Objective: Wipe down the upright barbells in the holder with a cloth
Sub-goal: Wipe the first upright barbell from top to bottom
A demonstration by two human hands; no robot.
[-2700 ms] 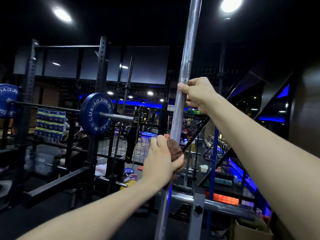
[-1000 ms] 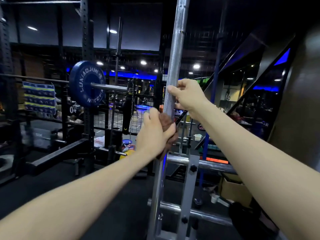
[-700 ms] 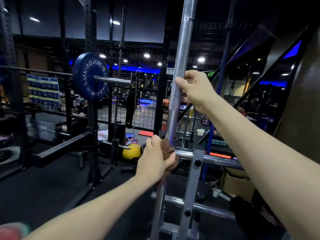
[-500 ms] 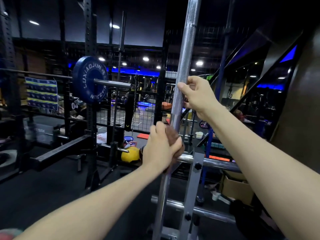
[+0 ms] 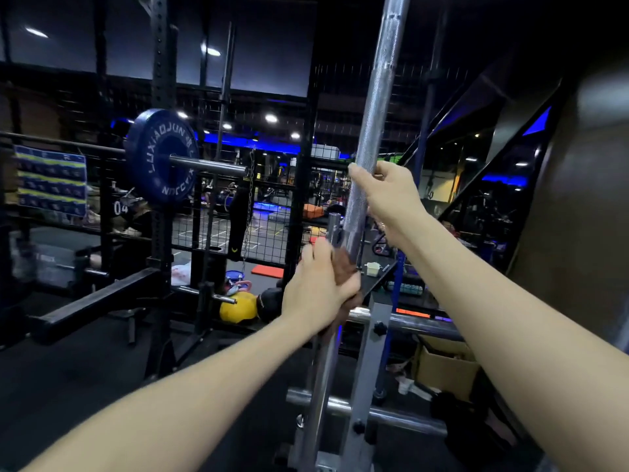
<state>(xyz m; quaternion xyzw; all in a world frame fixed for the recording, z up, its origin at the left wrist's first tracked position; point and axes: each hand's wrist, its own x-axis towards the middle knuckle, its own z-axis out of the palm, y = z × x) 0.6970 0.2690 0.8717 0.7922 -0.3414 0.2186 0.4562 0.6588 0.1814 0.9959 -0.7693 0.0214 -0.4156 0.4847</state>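
A silver knurled barbell (image 5: 373,107) stands nearly upright in a grey metal holder (image 5: 366,362) right in front of me. My right hand (image 5: 391,195) grips the shaft at chest height. Below it my left hand (image 5: 318,287) wraps a brown cloth (image 5: 345,267) round the same shaft, just above the holder's upper crossbar. Most of the cloth is hidden under my fingers. The bar's lower end drops out of sight behind the holder.
A black power rack (image 5: 160,199) with a blue weight plate (image 5: 161,156) on a horizontal bar stands to the left. Yellow and black balls (image 5: 238,306) lie on the dark floor. A cardboard box (image 5: 442,366) sits lower right. A wire mesh fence (image 5: 272,206) runs behind.
My left hand with the cloth has slid down and back up along the shaft below my right hand. The right hand has kept its grip at the same spot.
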